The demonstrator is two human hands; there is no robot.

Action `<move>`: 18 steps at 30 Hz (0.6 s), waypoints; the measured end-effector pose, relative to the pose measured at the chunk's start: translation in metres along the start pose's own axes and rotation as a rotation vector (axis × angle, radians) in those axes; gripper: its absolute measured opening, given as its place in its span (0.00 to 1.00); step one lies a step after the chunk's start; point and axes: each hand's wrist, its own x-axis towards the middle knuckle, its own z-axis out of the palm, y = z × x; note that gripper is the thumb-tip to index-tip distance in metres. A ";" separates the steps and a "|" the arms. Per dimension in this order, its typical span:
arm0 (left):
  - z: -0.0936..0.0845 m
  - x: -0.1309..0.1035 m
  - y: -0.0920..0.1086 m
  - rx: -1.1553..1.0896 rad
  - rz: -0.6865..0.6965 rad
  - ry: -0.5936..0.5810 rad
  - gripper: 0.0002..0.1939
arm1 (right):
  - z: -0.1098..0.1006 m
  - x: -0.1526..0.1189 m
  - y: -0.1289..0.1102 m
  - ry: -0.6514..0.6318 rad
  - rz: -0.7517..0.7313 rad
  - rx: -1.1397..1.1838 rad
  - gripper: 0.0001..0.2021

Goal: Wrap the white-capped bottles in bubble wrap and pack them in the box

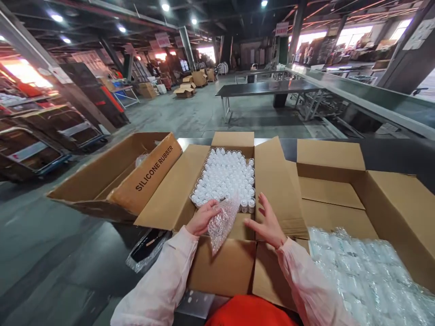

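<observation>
Head view — left hand (pixel 203 217) pinching crinkly bubble wrap (pixel 222 222), right hand (pixel 268 224) splayed flat, seemingly on cardboard flap (pixel 277 181).

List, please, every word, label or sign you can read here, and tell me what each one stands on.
"SILICONE RUBBER": black print on the flap of the open cardboard box at the left.
Hanging signs under the roof: too small and blurred to read.
Papers on the pillar at the right: not readable.

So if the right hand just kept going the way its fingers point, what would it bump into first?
Probably the small white-capped bottles packed in the open box. The right hand is open, fingers aimed up and forward at the near row, though depth is hard to judge.
</observation>
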 end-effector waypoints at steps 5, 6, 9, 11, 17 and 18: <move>0.013 -0.012 -0.009 -0.307 -0.022 -0.058 0.18 | 0.012 0.017 0.025 -0.497 0.363 0.646 0.38; 0.011 -0.012 -0.013 -0.331 -0.029 -0.056 0.18 | 0.014 0.014 0.029 -0.508 0.374 0.703 0.33; 0.002 -0.013 -0.028 -0.349 -0.059 -0.014 0.18 | 0.014 0.003 0.037 -0.399 0.402 0.754 0.21; -0.006 -0.011 -0.040 -0.302 -0.077 0.020 0.18 | 0.008 0.000 0.039 -0.364 0.416 0.750 0.19; -0.042 0.023 -0.074 0.239 -0.181 0.456 0.27 | -0.028 0.007 0.021 -0.151 0.429 0.506 0.21; -0.049 0.033 -0.077 0.305 -0.187 0.542 0.27 | -0.032 0.008 0.015 -0.082 0.399 0.437 0.21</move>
